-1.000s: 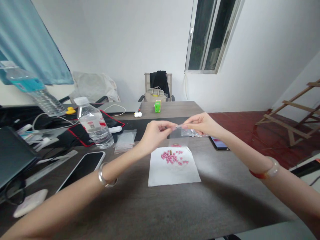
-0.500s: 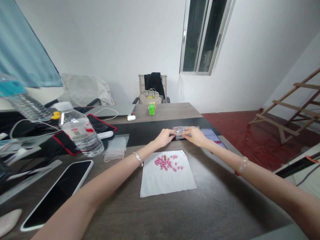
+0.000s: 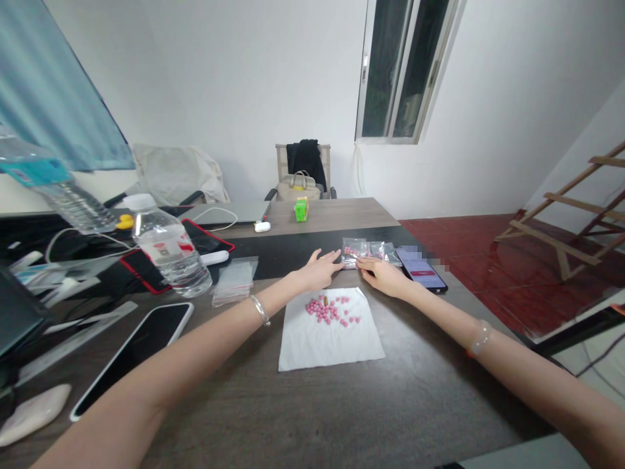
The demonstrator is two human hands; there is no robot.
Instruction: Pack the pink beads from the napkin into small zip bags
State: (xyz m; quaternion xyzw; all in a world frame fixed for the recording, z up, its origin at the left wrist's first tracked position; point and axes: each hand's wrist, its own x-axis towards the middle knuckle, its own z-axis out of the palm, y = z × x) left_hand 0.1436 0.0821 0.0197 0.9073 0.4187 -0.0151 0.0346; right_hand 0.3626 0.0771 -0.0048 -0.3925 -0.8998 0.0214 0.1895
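Note:
My left hand (image 3: pixel 319 270) has its fingers spread, at the near left side of a small clear plastic bag (image 3: pixel 352 247) with pink pills in it. On the near edge of that bag rest the outstretched fingers of my right hand (image 3: pixel 383 276). A second clear bag (image 3: pixel 383 250) lies just to the right, also with something pink inside. Closer to me, a white paper sheet (image 3: pixel 329 348) carries many round pink pills (image 3: pixel 322 312) in a loose cluster. One brownish capsule (image 3: pixel 326 300) lies among them.
Flat empty bags (image 3: pixel 236 279) lie left of my left forearm, near a leaning water bottle (image 3: pixel 170 251). A lit phone (image 3: pixel 420 268) is right of my right hand; a dark phone (image 3: pixel 137 355) lies near left. A green box (image 3: pixel 301 209) stands farther back.
Both hands have let go of the plastic bag, which now lies flat on the table. My left fingers have spread and my right fingers have flattened. The view has shifted slightly.

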